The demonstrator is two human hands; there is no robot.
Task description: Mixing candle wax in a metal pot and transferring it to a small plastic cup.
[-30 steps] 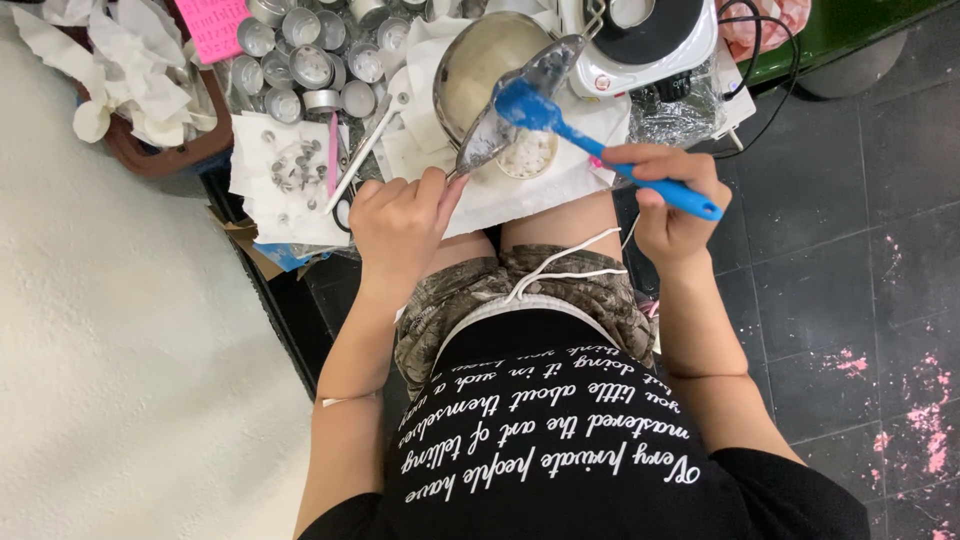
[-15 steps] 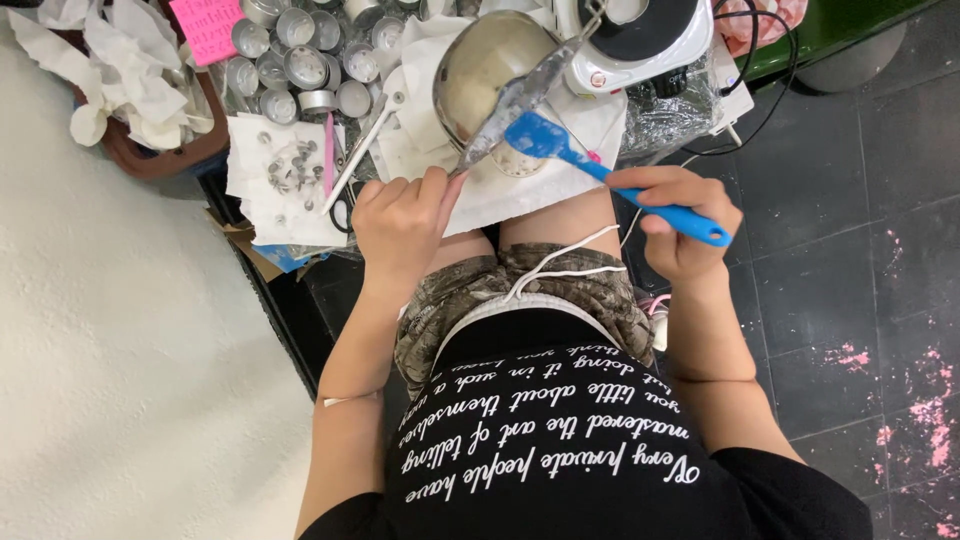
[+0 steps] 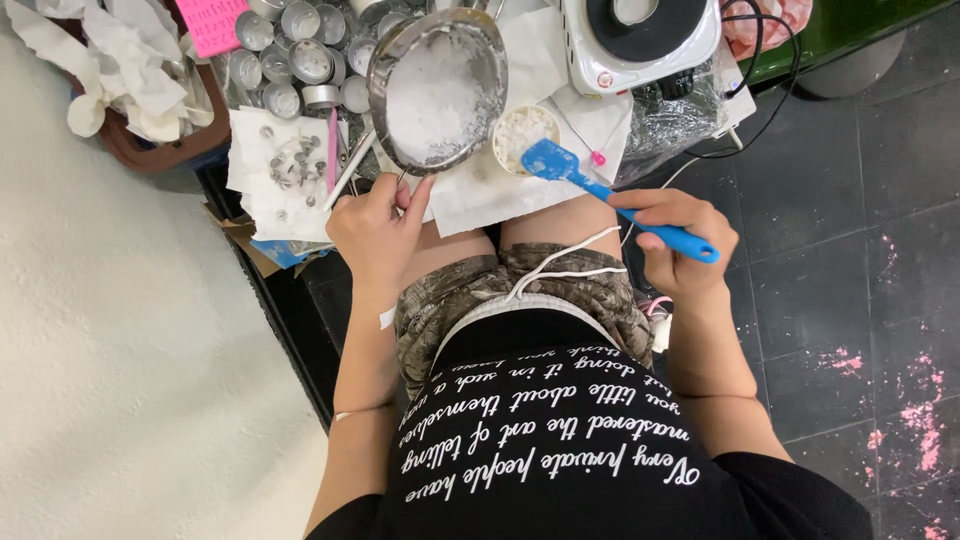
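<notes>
My left hand (image 3: pixel 380 235) grips the handle of a small metal pot (image 3: pixel 438 92) that holds white flakes, tilted toward me above the white paper (image 3: pixel 480 185). My right hand (image 3: pixel 680 245) holds a blue spatula (image 3: pixel 600 190) by its handle. Its blade sits beside a small white cup (image 3: pixel 524 135) filled with white flakes, just right of the pot.
Several empty metal tealight cups (image 3: pixel 300 60) stand at the back left, next to a brown tray of crumpled tissue (image 3: pixel 120 80). A white electric hot plate (image 3: pixel 640 35) with a black cord (image 3: pixel 760 120) sits at the back right. Dark floor tiles (image 3: pixel 850 250) lie to the right.
The pot has tipped up so its inside with white flakes faces me. The spatula has dropped from the pot's rim to beside the small cup.
</notes>
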